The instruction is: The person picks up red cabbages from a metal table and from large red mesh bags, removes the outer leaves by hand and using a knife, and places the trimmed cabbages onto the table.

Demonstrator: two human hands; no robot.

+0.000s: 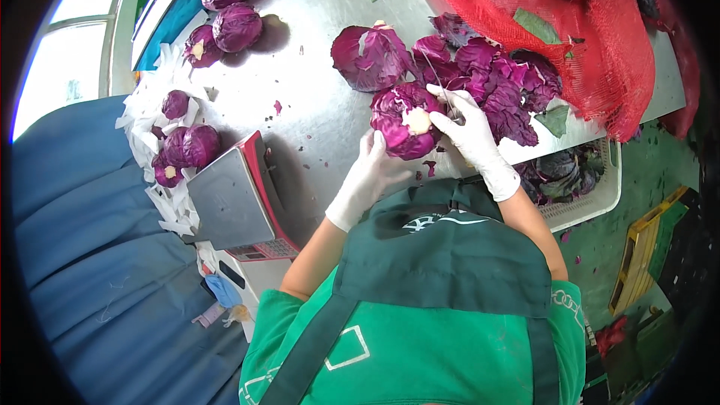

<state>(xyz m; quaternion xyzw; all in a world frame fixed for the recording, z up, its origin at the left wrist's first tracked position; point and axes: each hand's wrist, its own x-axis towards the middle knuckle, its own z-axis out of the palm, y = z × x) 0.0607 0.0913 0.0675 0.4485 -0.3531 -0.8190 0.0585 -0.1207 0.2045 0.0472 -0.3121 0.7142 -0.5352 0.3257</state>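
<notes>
A red cabbage (402,138), its pale cut stem facing up, is in front of me on the metal table (315,107). My left hand (368,177), in a white glove, steadies it from the lower left; some of its fingers are blurred beside the cabbage's underside. In my gloved right hand (467,129) is a thin-bladed knife (436,76), its handle mostly hidden by the fingers. The right fingertips are against the cabbage near its stem. Loose purple outer leaves (500,84) lie heaped just beyond that hand, and another cabbage (368,59) touches the heap.
A red mesh sack (523,5) lies at the back right. Below the table edge, a white plastic crate (610,180) holds dark leaves. To the left are a scale (230,197), white paper strips (169,76) with small cabbages, and several trimmed cabbages (236,28) farther back.
</notes>
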